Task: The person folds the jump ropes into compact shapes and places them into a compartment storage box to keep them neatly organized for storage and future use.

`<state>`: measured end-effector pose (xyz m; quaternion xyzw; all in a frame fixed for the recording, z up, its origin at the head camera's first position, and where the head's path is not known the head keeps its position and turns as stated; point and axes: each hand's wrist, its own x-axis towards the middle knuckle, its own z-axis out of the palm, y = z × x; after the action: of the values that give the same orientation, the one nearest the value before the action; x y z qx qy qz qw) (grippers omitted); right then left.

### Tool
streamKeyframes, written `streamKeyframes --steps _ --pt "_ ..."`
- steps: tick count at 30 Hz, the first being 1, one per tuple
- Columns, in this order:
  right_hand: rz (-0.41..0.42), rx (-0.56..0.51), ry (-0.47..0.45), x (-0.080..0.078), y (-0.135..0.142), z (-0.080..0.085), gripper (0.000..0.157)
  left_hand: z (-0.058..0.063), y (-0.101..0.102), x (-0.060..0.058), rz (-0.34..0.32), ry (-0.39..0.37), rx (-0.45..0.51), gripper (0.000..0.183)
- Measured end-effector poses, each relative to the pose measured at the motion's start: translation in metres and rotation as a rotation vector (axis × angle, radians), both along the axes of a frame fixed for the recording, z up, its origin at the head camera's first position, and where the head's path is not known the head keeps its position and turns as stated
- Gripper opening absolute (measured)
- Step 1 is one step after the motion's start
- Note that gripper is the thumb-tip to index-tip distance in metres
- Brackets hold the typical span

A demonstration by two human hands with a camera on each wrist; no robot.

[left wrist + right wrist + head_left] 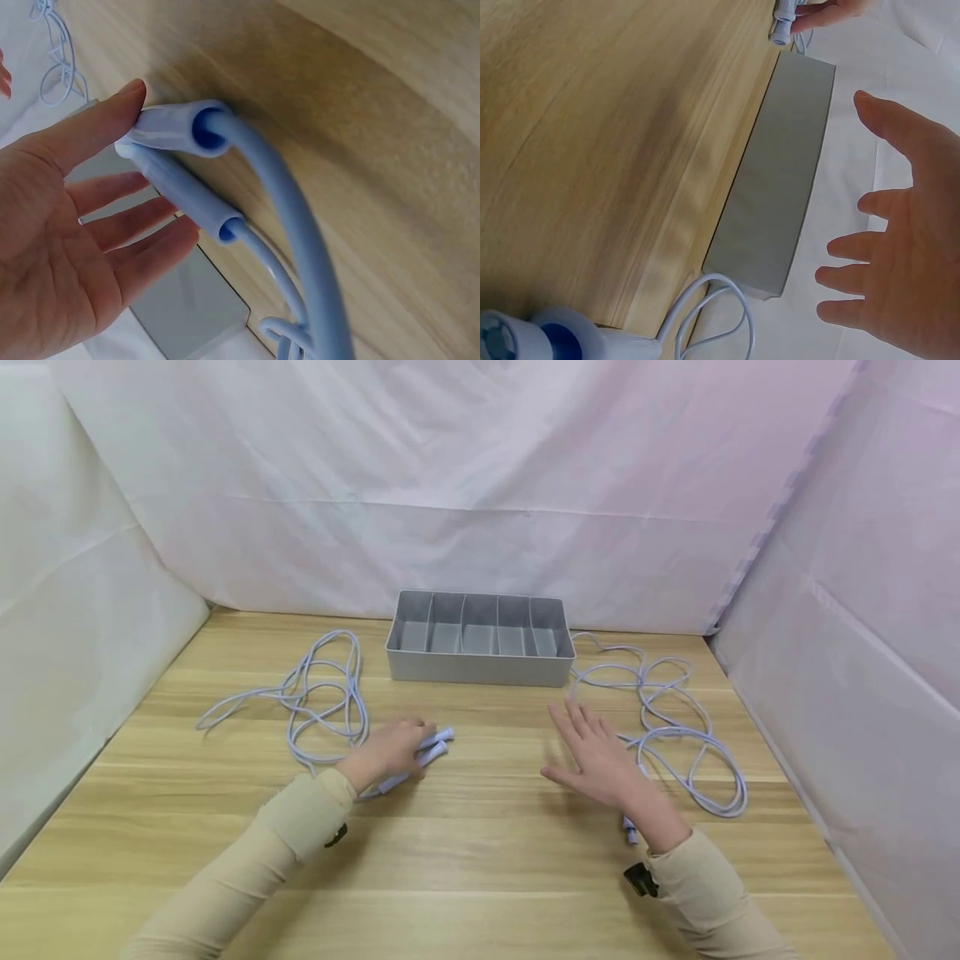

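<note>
My left hand (390, 750) pinches the two pale blue handles (176, 129) of a jump rope between thumb and fingers, at the left of the table. In the left wrist view the handles lie almost side by side, and the cord (300, 217) runs out of their hollow ends. My right hand (600, 764) hovers over the right side with its fingers spread and nothing in it. Beneath its wrist shows the handle (630, 831) of a second pale blue jump rope, partly hidden by the arm; in the right wrist view a handle (630, 345) sits at the bottom left.
A grey organizer box (480, 670) with several compartments stands at the back middle of the wooden table (465, 877). Loops of cord lie on both sides, the right-hand cord (727, 814) reaching the box's right end. White cloth (450, 552) walls off the back and both sides.
</note>
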<state>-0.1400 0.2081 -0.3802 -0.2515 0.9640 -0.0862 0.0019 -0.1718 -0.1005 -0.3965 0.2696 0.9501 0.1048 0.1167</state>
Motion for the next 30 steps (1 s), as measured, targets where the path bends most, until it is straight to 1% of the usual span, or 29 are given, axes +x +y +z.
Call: streamKeyframes --steps 4,6,11,15,19,23,24,26,28,30 --pt "0.008 0.000 -0.005 0.002 0.000 0.000 0.084 -0.005 -0.001 0.000 -0.023 0.043 -0.012 0.060" --pt "0.007 -0.005 -0.013 0.002 0.000 0.000 0.084 -0.007 -0.001 -0.001 -0.030 0.075 -0.012 0.054" --pt "0.022 0.001 0.008 0.002 -0.002 -0.003 0.084 -0.009 0.001 -0.001 -0.040 0.158 -0.025 0.039" --pt "0.033 0.010 0.007 0.003 -0.003 -0.004 0.085 -0.012 0.003 0.000 -0.053 0.243 -0.040 0.030" --pt "0.036 0.000 -0.014 0.003 -0.005 -0.005 0.085 -0.017 0.005 -0.001 -0.070 0.354 -0.071 0.023" --pt "0.040 -0.004 -0.007 0.004 -0.007 -0.006 0.085 -0.020 0.009 -0.001 -0.085 0.465 -0.105 0.014" --pt "0.042 -0.001 0.001 0.004 -0.008 -0.007 0.086 -0.020 0.010 -0.001 -0.084 0.477 -0.109 0.012" --pt "0.048 0.006 0.013 0.004 -0.010 -0.008 0.086 -0.019 0.013 -0.001 -0.075 0.482 -0.135 0.017" --pt "0.055 0.006 0.019 0.004 -0.012 -0.009 0.086 -0.018 0.016 -0.002 -0.057 0.464 -0.164 0.021" --pt "0.059 0.001 0.013 0.004 -0.014 -0.009 0.086 -0.016 0.020 -0.003 -0.037 0.429 -0.205 0.022"
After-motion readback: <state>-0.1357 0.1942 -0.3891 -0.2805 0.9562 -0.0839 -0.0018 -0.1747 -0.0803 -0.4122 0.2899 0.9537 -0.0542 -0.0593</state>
